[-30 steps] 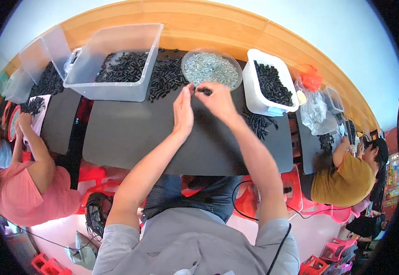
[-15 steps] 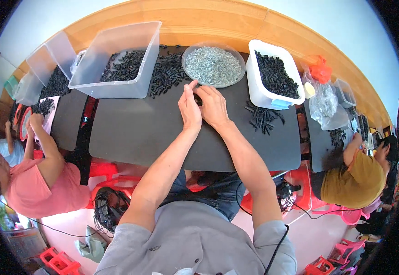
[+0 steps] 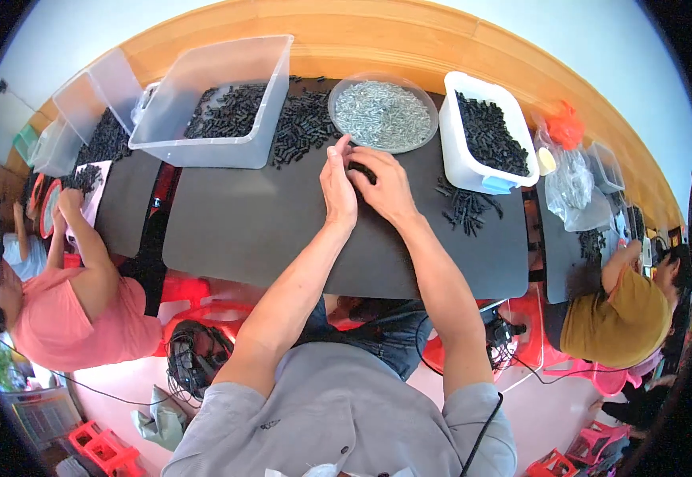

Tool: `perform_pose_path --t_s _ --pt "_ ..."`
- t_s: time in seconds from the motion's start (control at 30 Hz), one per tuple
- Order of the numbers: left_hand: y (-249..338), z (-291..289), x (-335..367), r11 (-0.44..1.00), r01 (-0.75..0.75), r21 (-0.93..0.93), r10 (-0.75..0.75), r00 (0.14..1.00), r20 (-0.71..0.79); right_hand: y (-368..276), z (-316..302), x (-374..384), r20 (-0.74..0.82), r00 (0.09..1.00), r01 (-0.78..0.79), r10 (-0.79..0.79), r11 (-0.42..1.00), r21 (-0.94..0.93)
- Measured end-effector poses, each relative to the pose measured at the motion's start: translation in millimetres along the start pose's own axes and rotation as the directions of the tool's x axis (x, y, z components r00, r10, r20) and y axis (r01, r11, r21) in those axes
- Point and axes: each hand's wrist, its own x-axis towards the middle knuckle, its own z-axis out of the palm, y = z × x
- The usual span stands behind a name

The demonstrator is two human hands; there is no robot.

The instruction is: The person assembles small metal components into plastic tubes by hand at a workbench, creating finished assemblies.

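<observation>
My hands meet above the table, just on the near side of a round tray (image 3: 433, 127) of small, shiny, silvery pieces. My left hand (image 3: 338, 191) has its fingers drawn together, pointing up toward the tray's near rim. My right hand (image 3: 386, 191) curls against it, touching it at the fingertips. A small black part (image 3: 362, 172) shows in the gap under my right fingers. Whatever my left fingertips grip is hidden.
Short black tubular parts (image 3: 302, 127) lie heaped left of the tray. A clear bin (image 3: 203, 153) and a white tub (image 3: 489, 181) hold more. Loose black parts (image 3: 469, 208) lie before the tub. Co-workers sit on both sides, one in a pink shirt (image 3: 84, 326), one in mustard (image 3: 616, 322).
The whole view has shifted slightly, moving the table and containers mostly rightward in the picture. My right fingers have bent more, and the black part between my hands shows differently.
</observation>
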Motion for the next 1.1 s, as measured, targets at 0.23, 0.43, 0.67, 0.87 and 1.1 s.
perform_pose_path --t_s 0.23,0.43,0.67,0.87,1.1 --pt "3.8 -6.2 5.5 0.977 0.035 -0.212 -0.019 0.997 0.079 -11.4 -22.5 4.3 0.022 0.960 -0.274 0.278 0.927 0.257" --pt "11.6 -6.7 10.6 0.961 0.095 -0.259 -0.075 0.993 0.088 6.7 -38.4 -4.1 -0.086 0.885 -0.394 0.457 0.835 0.384" --pt "5.9 -0.4 18.7 0.997 -0.028 -0.075 0.037 0.993 0.115 24.4 -29.0 -34.9 -0.166 0.819 -0.474 0.549 0.811 0.343" --pt "0.5 -5.8 25.7 1.000 -0.021 -0.012 0.024 0.976 0.218 23.8 -18.8 -33.7 -0.150 0.890 -0.381 0.430 0.884 0.271" --pt "1.0 -10.6 21.7 0.999 -0.049 -0.013 0.050 0.974 0.223 22.3 -23.6 -30.2 -0.173 0.810 -0.385 0.561 0.730 0.564"
